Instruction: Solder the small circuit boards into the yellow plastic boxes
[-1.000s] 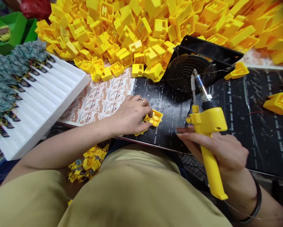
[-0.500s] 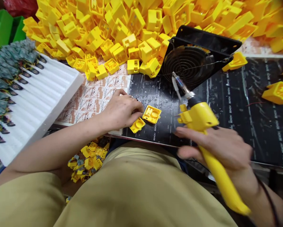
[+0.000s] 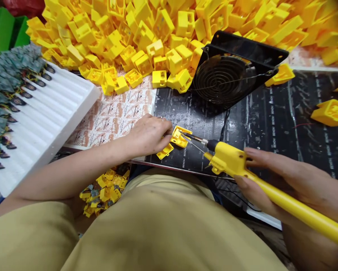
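My right hand (image 3: pixel 287 184) grips a yellow soldering iron (image 3: pixel 231 160) that has a thin feed tube beside its barrel. The iron's tip reaches into an open yellow plastic housing (image 3: pixel 178 140) lying on the bench. My left hand (image 3: pixel 153 135) rests at the left side of that housing, its fingers curled in and closed. What they hold, if anything, is hidden. Just below these fingers lies a smaller yellow cover (image 3: pixel 165 151) with a round grille, partly hidden by the hand.
A black fan (image 3: pixel 222 75) leans behind the work spot. A large heap of yellow housings (image 3: pixel 157 30) fills the back. At left, a white foam tray (image 3: pixel 70 98) carries rows of wired grey-green parts (image 3: pixel 13 79). More yellow pieces (image 3: pixel 107 190) lie below the bench edge.
My right hand has swung the soldering iron down and left, from in front of the fan to the open housing. My left hand has shifted slightly, fingers more curled.
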A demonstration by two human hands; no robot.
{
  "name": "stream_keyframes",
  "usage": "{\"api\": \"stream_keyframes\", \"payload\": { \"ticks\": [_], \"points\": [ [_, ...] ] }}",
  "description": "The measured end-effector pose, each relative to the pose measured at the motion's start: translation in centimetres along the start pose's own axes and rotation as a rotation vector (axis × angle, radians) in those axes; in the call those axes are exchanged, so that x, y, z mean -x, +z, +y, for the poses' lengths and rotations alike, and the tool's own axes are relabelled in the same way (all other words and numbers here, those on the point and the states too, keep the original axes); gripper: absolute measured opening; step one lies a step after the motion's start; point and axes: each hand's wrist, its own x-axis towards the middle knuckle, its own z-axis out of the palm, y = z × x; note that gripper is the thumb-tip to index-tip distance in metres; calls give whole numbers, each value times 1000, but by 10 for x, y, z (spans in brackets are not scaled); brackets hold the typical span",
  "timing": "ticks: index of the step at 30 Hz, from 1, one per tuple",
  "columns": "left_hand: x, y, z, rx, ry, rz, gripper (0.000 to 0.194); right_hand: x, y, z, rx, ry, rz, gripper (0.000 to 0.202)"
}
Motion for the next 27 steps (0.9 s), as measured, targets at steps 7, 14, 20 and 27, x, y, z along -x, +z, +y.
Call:
{"api": "stream_keyframes", "payload": {
  "ticks": [7,14,20,27],
  "points": [
    [-1,0,2,-22,-10,-17,24,-12,6,0,-177,-209,0,20],
    [-1,-3,4,-78,16,-5,24,-18,6,-2,-140,-238,-79,11],
    [-1,-2,6,-92,-28,-37,27,-23,-1,-1,-59,-299,-104,14],
    [-2,-2,7,-66,-43,-58,27,-13,-16,12,12,-211,-137,2]
  ]
}}
